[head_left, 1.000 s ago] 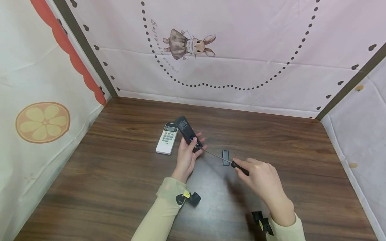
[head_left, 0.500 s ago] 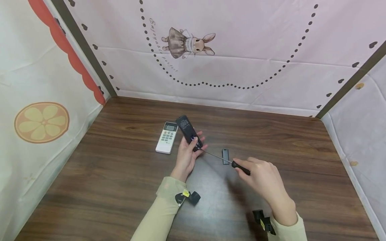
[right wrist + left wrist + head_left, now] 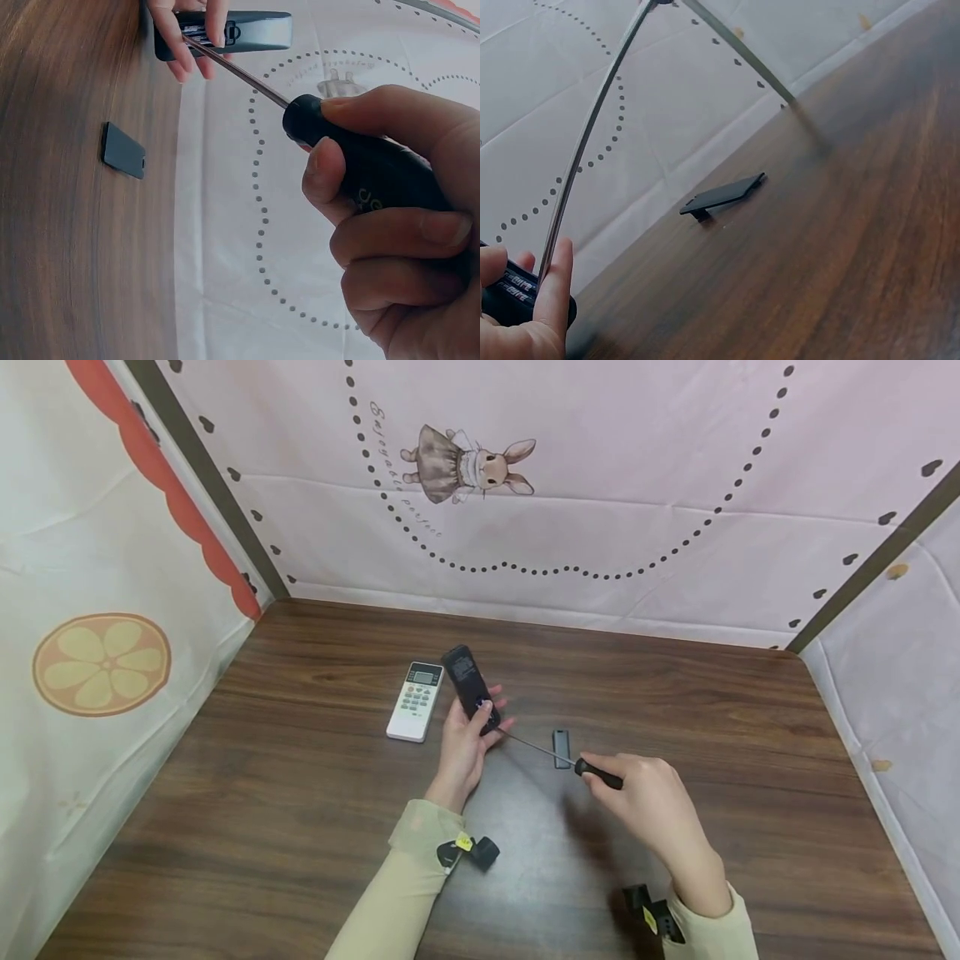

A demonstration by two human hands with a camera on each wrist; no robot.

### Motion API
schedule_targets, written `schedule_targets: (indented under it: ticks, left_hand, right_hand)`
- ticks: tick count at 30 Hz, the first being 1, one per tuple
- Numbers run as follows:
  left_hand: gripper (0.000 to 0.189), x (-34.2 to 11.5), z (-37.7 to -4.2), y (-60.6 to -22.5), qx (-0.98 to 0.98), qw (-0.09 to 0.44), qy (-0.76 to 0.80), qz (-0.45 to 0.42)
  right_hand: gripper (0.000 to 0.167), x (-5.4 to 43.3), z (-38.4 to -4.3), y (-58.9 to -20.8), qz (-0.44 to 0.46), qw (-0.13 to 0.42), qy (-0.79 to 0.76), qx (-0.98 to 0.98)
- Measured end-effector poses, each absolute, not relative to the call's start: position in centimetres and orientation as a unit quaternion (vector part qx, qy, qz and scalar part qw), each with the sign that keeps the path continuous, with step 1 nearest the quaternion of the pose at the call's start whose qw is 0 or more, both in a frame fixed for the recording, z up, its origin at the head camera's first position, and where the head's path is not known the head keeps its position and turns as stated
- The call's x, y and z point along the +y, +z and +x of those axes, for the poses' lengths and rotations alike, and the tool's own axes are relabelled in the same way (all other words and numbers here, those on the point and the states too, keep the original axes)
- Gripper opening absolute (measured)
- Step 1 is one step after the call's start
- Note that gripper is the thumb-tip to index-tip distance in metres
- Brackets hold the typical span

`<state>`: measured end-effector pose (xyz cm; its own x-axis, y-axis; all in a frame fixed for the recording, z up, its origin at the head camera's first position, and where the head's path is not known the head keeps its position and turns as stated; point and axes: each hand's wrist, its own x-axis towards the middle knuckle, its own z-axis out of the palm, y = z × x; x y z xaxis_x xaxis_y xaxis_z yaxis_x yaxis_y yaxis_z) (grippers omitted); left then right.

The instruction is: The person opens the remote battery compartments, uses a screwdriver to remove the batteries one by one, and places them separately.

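My left hand (image 3: 467, 747) grips a black remote control (image 3: 467, 677), back side up, with the thumb over its uncovered battery compartment. Batteries (image 3: 516, 283) show inside that compartment in the left wrist view. My right hand (image 3: 651, 797) holds a screwdriver (image 3: 367, 161) by its black handle, fingers curled round it. The long metal shaft (image 3: 244, 73) reaches across to the remote, its tip at the battery end beside a left finger. On the table between the hands lies the dark battery cover (image 3: 561, 749), seen tilted up on its clip in the left wrist view.
A white remote control (image 3: 415, 702) with a small screen lies left of the black one, close to its upper end. The brown wooden table (image 3: 300, 793) is bounded by a printed cloth wall (image 3: 600, 468) at the back and cloth walls at both sides.
The black remote has shifted very slightly to the right in the head view, and the screwdriver stays at its battery end. Both hands keep their grips.
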<state>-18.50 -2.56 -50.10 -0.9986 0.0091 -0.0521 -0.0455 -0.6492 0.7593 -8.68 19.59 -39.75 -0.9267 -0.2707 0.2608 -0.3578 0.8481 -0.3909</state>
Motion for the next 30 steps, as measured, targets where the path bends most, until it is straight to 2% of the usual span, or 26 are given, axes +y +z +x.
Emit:
schedule_targets:
  ticks: [9,15,30]
  left_hand:
    - [0.045,-3.0,-18.7,-50.2,0.391,0.018,0.92,-0.012]
    - [0.051,-3.2,-18.8,-50.1,0.351,0.041,0.935,-0.019]
    - [0.052,-3.6,-18.8,-50.0,0.322,0.072,0.944,-0.023]
  right_hand:
    - [0.025,20.1,-9.2,-40.7,0.15,0.085,0.268,-0.948]
    - [0.027,20.4,-9.4,-41.1,0.139,0.063,0.289,-0.945]
    - [0.027,18.9,-7.7,-38.9,0.18,0.147,0.171,-0.957]
